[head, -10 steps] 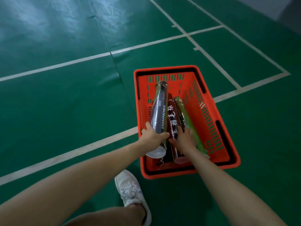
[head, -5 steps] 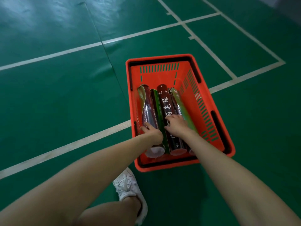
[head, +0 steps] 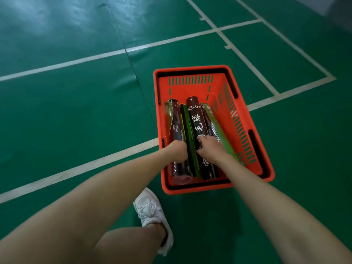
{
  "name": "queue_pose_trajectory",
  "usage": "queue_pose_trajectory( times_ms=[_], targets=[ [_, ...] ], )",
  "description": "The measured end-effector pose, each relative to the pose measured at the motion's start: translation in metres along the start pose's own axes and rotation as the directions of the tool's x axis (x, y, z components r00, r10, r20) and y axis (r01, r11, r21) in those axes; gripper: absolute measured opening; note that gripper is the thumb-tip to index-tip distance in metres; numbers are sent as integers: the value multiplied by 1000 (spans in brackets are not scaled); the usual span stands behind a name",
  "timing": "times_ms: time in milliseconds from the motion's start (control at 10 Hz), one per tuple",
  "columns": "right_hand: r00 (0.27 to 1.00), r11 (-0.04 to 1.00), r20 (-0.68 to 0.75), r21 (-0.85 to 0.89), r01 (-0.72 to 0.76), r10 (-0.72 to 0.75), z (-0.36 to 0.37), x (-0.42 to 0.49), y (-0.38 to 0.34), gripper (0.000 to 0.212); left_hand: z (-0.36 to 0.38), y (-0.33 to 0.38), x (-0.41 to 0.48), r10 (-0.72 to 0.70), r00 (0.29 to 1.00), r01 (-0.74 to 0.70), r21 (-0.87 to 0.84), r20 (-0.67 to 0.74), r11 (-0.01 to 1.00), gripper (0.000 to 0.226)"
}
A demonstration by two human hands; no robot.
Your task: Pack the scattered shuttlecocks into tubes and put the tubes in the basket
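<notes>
Tubes (head: 195,130) lie side by side in the basket (head: 190,68). The left hand (head: 177,151) curls its fingers round the left tube (head: 176,121). The right hand (head: 211,149) rests on the middle ones, fingers nearly straight. Released carelessly, they could roll toward the basket's bare right side.

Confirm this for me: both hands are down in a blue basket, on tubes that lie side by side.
Not blue: the head view shows an orange-red basket. The left hand and right hand are down in it, on tubes lying side by side.
</notes>
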State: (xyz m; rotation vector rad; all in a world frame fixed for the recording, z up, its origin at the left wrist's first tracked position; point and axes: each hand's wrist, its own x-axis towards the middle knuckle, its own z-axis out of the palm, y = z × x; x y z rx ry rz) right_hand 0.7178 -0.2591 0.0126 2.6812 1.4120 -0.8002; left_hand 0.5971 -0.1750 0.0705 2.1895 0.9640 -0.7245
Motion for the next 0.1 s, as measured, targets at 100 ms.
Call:
queue_pose_trajectory(
  times_ms=[100],
  targets=[
    [996,997,-44,0,74,-74,-26,-10,-19,46,-18,-3,-30,70,993,-65,53,-91,996,29]
  ],
)
